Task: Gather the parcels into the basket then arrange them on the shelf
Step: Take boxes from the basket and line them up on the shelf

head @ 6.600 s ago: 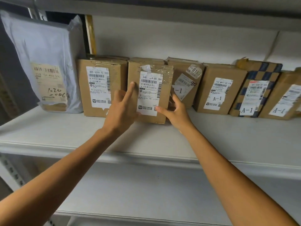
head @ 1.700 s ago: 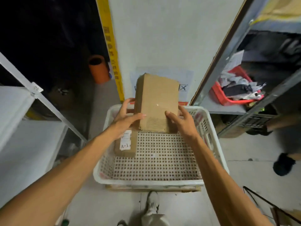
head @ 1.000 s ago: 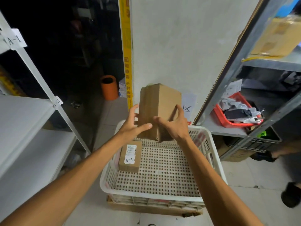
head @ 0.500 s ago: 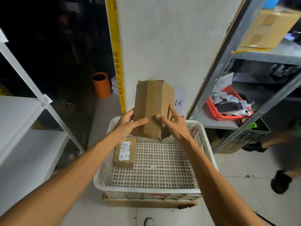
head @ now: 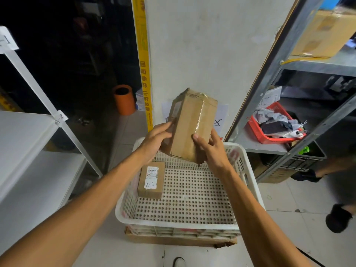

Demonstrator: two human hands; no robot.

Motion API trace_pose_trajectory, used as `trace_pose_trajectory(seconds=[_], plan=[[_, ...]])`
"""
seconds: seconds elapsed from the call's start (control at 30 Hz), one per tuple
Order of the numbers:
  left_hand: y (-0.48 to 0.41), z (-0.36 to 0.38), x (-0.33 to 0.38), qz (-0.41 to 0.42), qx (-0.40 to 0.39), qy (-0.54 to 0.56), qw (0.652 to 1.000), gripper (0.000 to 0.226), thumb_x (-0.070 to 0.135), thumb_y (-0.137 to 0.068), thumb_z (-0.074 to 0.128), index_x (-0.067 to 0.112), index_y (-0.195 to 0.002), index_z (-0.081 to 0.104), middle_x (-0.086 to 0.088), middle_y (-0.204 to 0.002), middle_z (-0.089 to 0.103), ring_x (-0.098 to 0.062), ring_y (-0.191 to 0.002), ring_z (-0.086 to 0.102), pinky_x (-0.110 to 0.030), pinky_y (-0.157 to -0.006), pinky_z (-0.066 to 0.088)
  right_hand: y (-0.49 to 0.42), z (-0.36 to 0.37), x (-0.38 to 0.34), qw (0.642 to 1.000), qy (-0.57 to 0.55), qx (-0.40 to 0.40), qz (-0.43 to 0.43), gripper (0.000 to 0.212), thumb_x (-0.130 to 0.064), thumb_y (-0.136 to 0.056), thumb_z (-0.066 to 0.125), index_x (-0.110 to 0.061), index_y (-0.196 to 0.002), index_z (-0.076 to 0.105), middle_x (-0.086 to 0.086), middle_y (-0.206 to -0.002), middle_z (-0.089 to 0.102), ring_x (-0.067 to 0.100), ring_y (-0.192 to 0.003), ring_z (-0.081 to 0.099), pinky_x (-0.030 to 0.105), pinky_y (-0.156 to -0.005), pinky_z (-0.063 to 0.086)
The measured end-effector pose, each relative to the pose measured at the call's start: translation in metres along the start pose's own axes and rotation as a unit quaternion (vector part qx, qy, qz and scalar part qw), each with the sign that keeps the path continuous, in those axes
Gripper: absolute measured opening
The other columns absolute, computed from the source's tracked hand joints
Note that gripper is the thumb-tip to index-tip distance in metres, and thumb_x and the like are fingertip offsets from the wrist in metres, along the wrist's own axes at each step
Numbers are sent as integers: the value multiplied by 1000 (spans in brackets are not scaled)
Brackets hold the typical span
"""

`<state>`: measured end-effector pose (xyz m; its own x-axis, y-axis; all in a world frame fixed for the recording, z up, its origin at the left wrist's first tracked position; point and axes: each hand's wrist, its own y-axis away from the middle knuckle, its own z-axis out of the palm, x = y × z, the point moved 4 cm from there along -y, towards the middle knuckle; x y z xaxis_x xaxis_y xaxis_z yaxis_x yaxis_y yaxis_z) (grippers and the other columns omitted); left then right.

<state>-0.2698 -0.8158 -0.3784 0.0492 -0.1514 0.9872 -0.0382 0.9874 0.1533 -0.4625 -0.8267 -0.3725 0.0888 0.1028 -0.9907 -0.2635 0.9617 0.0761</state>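
I hold a taped brown cardboard parcel [head: 190, 126] upright and tilted in the air above the far end of a white perforated plastic basket [head: 248, 182]. My left hand [head: 156, 141] grips its left side and my right hand [head: 210, 149] grips its right side and lower corner. A smaller brown parcel [head: 151, 180] with a white label marked A-1 lies flat on the basket floor at the left. The white shelf [head: 25, 135] stands to the left.
The basket rests on a flat cardboard sheet [head: 179, 240] on the tiled floor. A metal rack at right carries a red tray [head: 256, 132] of clutter and a large carton [head: 325, 33]. An orange cylinder [head: 124, 99] stands behind. Another person's feet [head: 337, 218] are at right.
Since the shelf frame I turned to the basket and took the large parcel out. In the last second I lifted it slightly and rotated it, its taped edge now facing me.
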Motion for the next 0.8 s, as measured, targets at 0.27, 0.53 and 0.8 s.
trace_pose_trajectory(seconds=[0.27,0.53,0.8], plan=[[5,2,-5,3,-74,-43,996,83,49,-64,82,64,-130,33,13,-146,34,-23,-139,34,-56,-107,38,3,-11,10,999,-22,-27,5,62,-19,-89,64,-27,-146,42,1,-127,66,18,-111,67,35,-88,56],[3,-15,-26,-28,21,-94,995,128,60,-41,90,51,-145,16,5,-153,34,-19,-137,39,-48,-109,38,8,-24,14,998,61,-22,15,68,-38,-86,66,-40,-146,36,0,-134,59,15,-117,61,42,-93,55],[4,-22,-50,-54,38,-55,996,129,58,-42,92,36,-148,22,4,-147,46,-19,-131,48,-45,-107,41,4,-12,13,983,177,-45,33,116,-73,-58,78,-39,-153,21,3,-148,44,26,-119,60,41,-86,58]])
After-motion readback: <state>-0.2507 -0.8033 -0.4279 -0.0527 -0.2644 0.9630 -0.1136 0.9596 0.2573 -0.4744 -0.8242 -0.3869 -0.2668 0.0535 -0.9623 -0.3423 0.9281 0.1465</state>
